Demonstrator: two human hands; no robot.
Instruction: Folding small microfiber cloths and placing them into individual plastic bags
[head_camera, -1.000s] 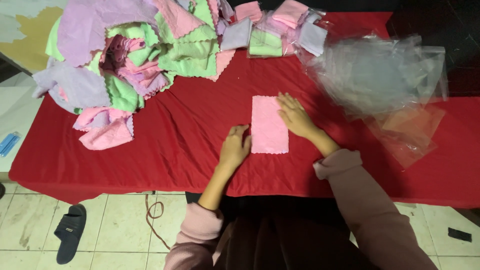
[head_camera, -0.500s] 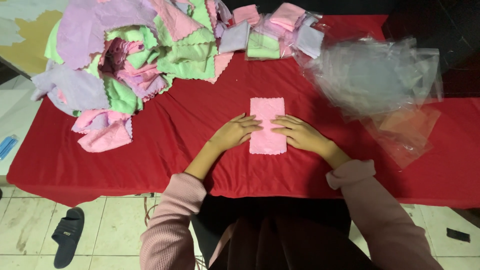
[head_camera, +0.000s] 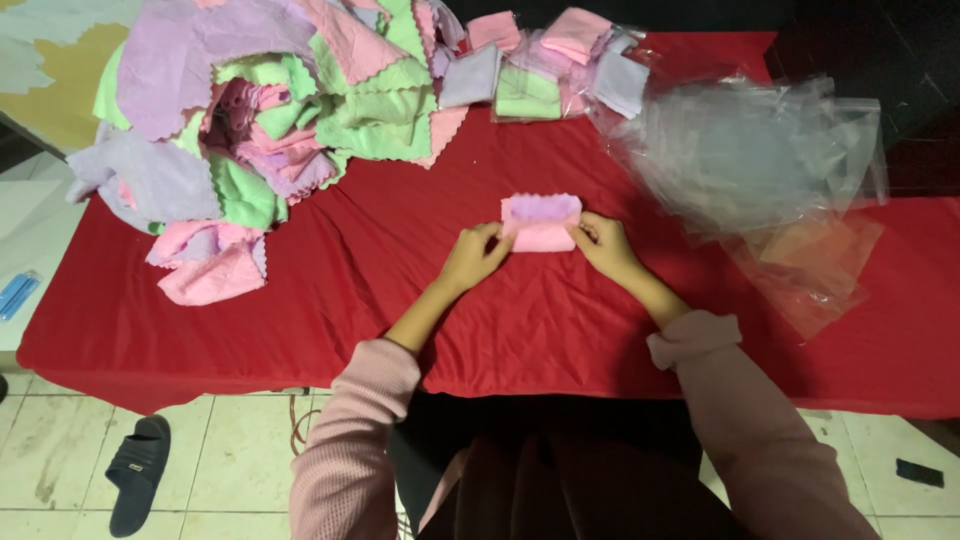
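On the red tablecloth (head_camera: 420, 290), near the middle of the table, lies a small pink microfibre cloth with scalloped edges (head_camera: 541, 222), folded over so a lilac strip shows along its top edge. Left hand (head_camera: 478, 255) pinches the cloth's left end, right hand (head_camera: 604, 243) pinches its right end; both hands clamped on the cloth, fingers curled, one at each side with the fold between them. Both arms wear pink long sleeves, right cuff bunched at the wrist. Just right of the hands, a loose heap of clear plastic bags (head_camera: 760, 160) spreads over the cloth-covered table, partly overhanging toward the far right edge. Behind the cloth, at the far table edge, a small row of folded cloths in pink, green and grey-lilac (head_camera: 545, 70), some inside clear bags. Far left, a big messy pile of unfolded pink, green and lilac cloths (head_camera: 250, 110), with one pink piece (head_camera: 210, 265) trailing toward the near edge. Below the table, tiled floor with a dark slipper (head_camera: 138, 475) at lower left.
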